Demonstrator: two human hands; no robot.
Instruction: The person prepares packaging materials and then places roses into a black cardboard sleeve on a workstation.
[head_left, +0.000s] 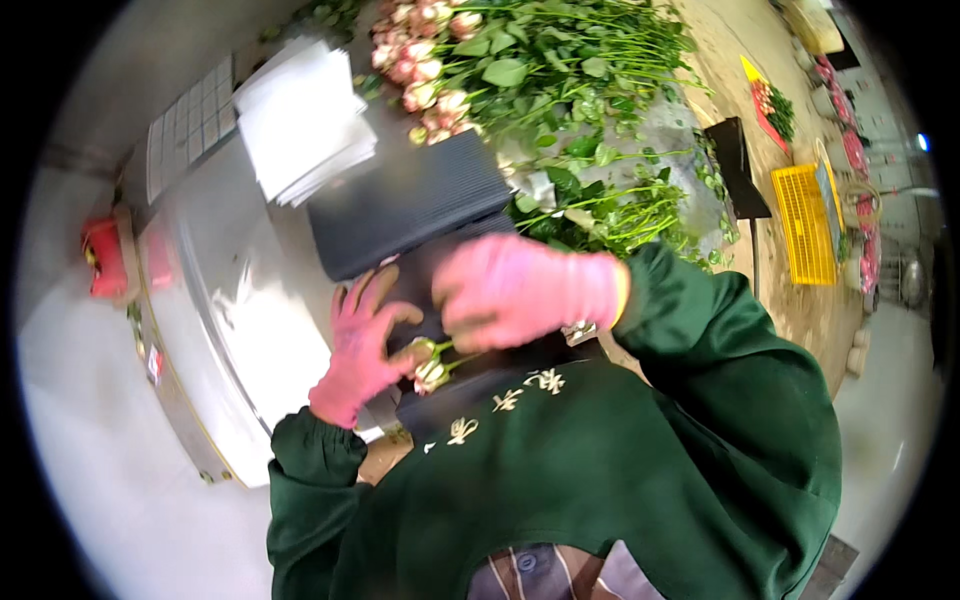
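My left hand (364, 337), in a pink work glove, has its fingers spread over a dark ribbed pad. Its thumb is against or just above a few pale pink and green rose heads (430, 373). My right hand (517, 292), gloved the same way, is blurred and has curled fingers. Green stems from the roses run toward it, but whether it grips them is hidden. Beyond both hands lies a black ribbed mat or sheet (412, 202) on the work table.
Several pink roses (420, 67) lie bunched with leafy stems (577, 67) at the far side. Loose cut stems (637, 210) are at right. White paper sheets (304, 120) lie at left. A yellow plastic crate (804, 225) and a wrapped bouquet (771, 105) are farther right.
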